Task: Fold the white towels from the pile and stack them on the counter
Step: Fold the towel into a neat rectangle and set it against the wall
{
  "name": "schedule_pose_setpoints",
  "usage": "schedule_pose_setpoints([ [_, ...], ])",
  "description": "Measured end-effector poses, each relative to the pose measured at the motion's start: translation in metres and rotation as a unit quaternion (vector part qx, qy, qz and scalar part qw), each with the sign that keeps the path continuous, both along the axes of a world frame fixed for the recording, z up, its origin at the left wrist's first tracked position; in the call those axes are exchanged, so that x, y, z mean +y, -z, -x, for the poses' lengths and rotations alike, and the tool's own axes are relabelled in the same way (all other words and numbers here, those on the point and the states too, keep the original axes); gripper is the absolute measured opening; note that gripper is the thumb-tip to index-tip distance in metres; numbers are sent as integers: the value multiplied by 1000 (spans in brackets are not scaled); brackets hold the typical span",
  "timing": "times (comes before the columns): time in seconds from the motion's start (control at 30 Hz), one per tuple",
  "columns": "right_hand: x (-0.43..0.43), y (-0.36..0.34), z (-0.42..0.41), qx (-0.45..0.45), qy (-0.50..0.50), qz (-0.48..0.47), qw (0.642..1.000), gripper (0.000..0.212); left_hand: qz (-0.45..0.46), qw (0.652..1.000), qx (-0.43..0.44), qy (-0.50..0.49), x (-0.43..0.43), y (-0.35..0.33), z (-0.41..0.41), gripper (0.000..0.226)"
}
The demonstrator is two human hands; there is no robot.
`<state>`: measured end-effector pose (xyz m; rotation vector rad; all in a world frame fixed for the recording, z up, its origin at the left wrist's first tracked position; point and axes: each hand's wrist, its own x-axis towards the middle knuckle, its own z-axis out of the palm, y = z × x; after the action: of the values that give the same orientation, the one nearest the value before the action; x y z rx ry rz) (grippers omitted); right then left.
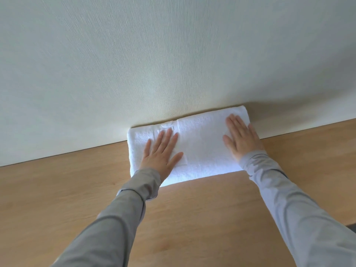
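A folded white towel (200,145) lies flat on the wooden counter (192,212), its far edge against the wall. My left hand (160,154) presses flat on the towel's left part, fingers straight and spread. My right hand (240,137) presses flat on its right end, fingers straight. A small sewn label shows on the towel just beyond my left fingertips. Both arms wear grey long sleeves. The pile of towels is out of view.
A pale textured wall (154,64) rises directly behind the towel and fills the upper half of the view. The light wood counter stretches left, right and toward me. A dark edge (351,227) shows at the far right.
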<state>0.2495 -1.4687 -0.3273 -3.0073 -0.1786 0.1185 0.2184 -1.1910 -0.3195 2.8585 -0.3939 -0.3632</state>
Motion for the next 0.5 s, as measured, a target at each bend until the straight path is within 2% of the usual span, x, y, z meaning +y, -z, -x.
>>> schedule_pose_setpoints([
  [0.2,2,-2,-7,20,6,-1,1000,60,-35,999,-11,-10,-5,-1,0,62],
  [0.37,11,-18,-9,68,12,45,997,58,-76,997,16,-11,-10,-15,1,59],
  [0.5,22,-37,1,55,-2,54,997,55,-100,995,13,-15,-1,-36,10,62],
])
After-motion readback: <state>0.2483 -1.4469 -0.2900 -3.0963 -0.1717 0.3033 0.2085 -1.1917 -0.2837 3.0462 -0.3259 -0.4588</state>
